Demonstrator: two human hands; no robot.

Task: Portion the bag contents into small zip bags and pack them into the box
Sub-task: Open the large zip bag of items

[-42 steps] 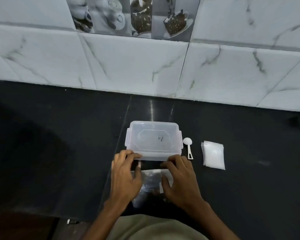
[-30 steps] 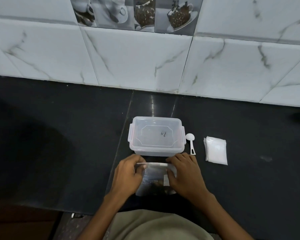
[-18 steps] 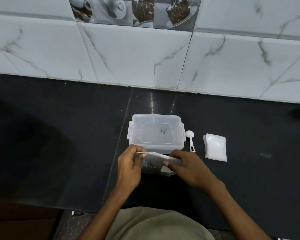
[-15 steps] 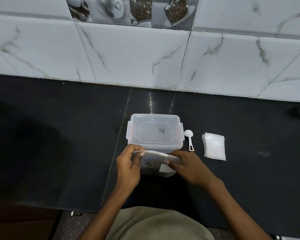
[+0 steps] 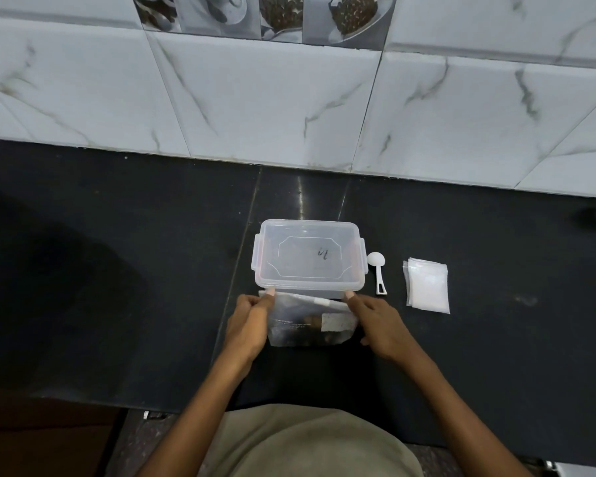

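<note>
A clear zip bag [image 5: 310,323] with dark contents and a white label stands just in front of the clear plastic box [image 5: 308,258]. My left hand [image 5: 250,323] pinches the bag's top left corner and my right hand [image 5: 375,321] pinches its top right corner. The lid with side clips is on the box, and nothing shows inside it. A small white scoop [image 5: 377,271] lies right of the box. Further right lies a stack of small empty zip bags [image 5: 427,285].
Everything rests on a black stone counter [image 5: 117,270] that ends at a white marble-tiled wall [image 5: 289,105] behind the box. The counter's front edge runs just below my forearms, with my beige-clothed lap under it.
My hands left the box's front edge, took the bag by its top corners and lifted it from flat to upright, pulling its top edge taut. The box, scoop and small bags stayed put.
</note>
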